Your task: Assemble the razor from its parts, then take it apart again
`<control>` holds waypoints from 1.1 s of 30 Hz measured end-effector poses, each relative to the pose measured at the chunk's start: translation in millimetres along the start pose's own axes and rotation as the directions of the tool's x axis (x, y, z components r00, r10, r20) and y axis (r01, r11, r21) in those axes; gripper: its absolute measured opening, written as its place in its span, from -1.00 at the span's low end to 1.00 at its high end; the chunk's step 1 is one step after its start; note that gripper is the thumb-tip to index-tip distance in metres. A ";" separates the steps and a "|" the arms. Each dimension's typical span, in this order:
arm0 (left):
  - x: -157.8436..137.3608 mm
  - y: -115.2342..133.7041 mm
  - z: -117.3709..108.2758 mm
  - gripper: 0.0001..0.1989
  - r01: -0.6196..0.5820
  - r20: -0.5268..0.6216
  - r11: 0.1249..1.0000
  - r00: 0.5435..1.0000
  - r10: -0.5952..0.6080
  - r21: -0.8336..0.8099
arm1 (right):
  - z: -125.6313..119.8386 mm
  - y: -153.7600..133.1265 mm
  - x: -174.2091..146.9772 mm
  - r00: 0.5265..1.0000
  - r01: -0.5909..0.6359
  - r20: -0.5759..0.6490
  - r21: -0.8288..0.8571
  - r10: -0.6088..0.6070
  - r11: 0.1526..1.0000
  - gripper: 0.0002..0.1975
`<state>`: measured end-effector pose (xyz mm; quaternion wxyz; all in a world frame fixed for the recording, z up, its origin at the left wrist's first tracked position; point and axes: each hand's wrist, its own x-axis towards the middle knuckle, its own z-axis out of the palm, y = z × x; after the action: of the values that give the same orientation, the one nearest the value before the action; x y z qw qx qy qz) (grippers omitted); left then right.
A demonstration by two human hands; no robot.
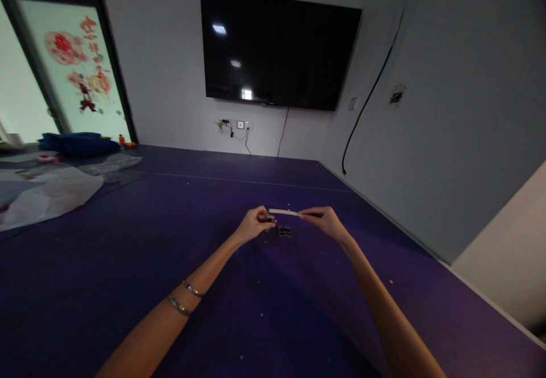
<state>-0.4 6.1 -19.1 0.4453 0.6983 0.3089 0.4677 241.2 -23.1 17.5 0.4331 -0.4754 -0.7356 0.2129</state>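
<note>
Over purple flooring (pixel 179 241), left fingers (pixel 260 213) pinch something small (pixel 271 218); right fingers (pixel 310 212), a pale stick (pixel 283 212).

Over the surface (pixel 213 310), the left hand (pixel 251 227) holds a part (pixel 271 219); the right hand (pixel 325 220) holds a stick (pixel 285 212) reaching left toward it. A board (pixel 284 231) lies between the hands, on the stick's near side. Plastic sheeting (pixel 60 196) lies left, a cloth (pixel 79 145) behind it. A television (pixel 277 54) hangs on the far wall (pixel 162 54) above sockets (pixel 241 124); a cable (pixel 379 77) hangs right.
</note>
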 end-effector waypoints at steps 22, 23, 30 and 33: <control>0.4 -0.4 -0.6 -0.72 0.002 0.004 1.000 1.000 -0.002 -0.023 | -5.4 10.3 -2.6 0.998 -0.012 0.064 0.041 0.009 0.999 -0.73; 0.3 -0.3 -0.7 -0.72 0.003 0.007 1.000 1.000 -0.002 -0.024 | -5.6 10.4 -2.7 0.998 -0.019 0.059 0.037 0.017 0.999 -0.73; 0.4 -1.2 -0.4 -0.71 0.014 0.006 0.999 1.000 -0.014 -0.031 | -6.3 10.7 -2.3 0.998 -0.015 0.062 0.037 0.012 0.999 -0.72; 0.4 -1.7 -0.7 -0.71 0.010 0.014 0.999 1.000 -0.010 -0.046 | -6.2 11.5 -2.2 0.998 -0.027 0.060 0.039 0.024 0.999 -0.71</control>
<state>-1.0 7.4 -20.4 0.4657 0.6894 0.2985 0.4676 252.8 -20.5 11.5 0.4175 -0.4695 -0.7377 0.2472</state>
